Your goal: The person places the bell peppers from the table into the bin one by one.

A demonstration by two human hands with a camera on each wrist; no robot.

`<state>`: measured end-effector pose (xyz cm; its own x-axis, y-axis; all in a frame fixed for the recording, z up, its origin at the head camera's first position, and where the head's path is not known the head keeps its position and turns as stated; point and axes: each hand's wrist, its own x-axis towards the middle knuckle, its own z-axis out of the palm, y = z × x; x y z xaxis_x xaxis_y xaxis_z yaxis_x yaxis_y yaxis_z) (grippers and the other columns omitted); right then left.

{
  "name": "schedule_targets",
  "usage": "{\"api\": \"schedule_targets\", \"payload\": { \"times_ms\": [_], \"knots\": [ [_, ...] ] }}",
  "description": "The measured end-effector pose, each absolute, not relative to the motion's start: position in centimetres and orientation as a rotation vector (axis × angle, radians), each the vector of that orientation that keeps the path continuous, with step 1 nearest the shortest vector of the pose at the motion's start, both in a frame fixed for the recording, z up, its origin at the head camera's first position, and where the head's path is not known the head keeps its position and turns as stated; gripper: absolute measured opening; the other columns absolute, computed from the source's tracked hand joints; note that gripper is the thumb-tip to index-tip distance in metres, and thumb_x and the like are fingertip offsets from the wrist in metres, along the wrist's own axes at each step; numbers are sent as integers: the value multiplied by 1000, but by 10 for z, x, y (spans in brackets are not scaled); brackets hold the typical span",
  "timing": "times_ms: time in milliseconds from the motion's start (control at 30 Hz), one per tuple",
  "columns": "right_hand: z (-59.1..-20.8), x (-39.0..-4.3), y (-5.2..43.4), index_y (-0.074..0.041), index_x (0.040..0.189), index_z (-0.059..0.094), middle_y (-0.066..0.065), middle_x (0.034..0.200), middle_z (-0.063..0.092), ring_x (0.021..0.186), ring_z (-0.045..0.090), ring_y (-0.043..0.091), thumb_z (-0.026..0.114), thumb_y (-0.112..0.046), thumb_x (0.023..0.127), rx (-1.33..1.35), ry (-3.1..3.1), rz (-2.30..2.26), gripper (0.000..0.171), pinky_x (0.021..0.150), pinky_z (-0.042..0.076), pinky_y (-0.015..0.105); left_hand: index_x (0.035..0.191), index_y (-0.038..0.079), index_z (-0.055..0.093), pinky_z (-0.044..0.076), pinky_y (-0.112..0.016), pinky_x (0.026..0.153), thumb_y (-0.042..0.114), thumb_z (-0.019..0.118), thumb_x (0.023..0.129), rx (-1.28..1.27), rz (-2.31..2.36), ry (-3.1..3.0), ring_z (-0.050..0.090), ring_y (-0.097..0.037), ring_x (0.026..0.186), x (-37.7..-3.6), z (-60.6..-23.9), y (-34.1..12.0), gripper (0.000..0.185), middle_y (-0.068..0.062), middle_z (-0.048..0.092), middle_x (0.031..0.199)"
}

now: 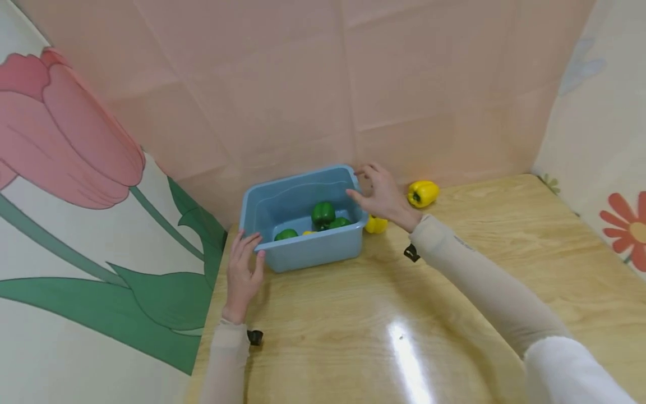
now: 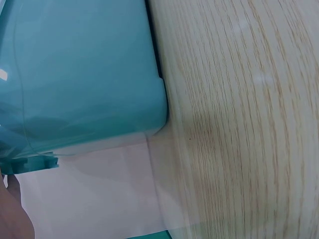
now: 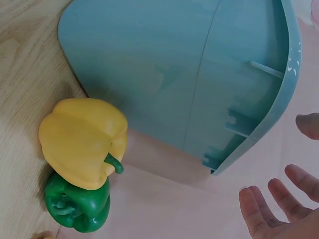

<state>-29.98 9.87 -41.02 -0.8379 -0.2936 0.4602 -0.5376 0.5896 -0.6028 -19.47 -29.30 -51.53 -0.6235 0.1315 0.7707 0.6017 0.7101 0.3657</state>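
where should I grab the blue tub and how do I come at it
Probably best to take the blue tub by its rim at the left and right ends, coming from outside and above. It stands opening upward, and the rim juts out past the walls, leaving a lip to curl under. On the right, stay above the yellow pepper close beside it.

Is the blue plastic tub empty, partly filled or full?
Partly filled: green bell peppers and a sliver of yellow sit low inside the blue plastic tub, with bare floor visible; more may be hidden.
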Motion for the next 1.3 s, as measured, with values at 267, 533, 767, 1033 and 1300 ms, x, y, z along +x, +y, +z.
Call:
{"api": "schedule_targets", "payload": {
  "times_ms": [267,533,767,1033,1300],
  "knots": [
    [-416,-301,102,-3,139,64,18,140,61,119,63,39,77,-34,98,680,-2504,1104,53,101,58,57,131,-2,70,31,-56,131,11,64,105,-538,-811,-2149,46,-52,147,-192,-517,-294,30,-18,69,138],
    [-423,-298,113,-1,136,64,20,139,62,109,65,37,79,-31,97,640,-2490,1064,51,90,62,54,132,-2,70,32,-56,131,11,64,105,-555,-816,-2155,46,-54,146,-192,-515,-292,30,-18,68,139],
    [-426,-296,117,-1,138,64,21,140,62,113,65,38,80,-32,97,619,-2514,1064,54,95,61,56,132,-2,70,32,-57,131,9,65,104,-560,-822,-2150,45,-53,147,-191,-513,-290,30,-18,68,138],
    [-429,-298,123,0,138,64,21,141,61,115,66,41,78,-30,98,612,-2543,1048,52,99,59,58,132,-2,70,32,-56,131,11,64,105,-553,-819,-2161,46,-54,145,-192,-513,-287,30,-17,68,139],
    [-434,-302,129,-1,136,65,19,140,61,116,65,40,79,-27,97,588,-2541,1063,49,100,59,58,136,4,70,31,-54,132,11,64,105,-546,-819,-2166,44,-48,149,-194,-514,-287,32,-16,67,141]
  ]
}}
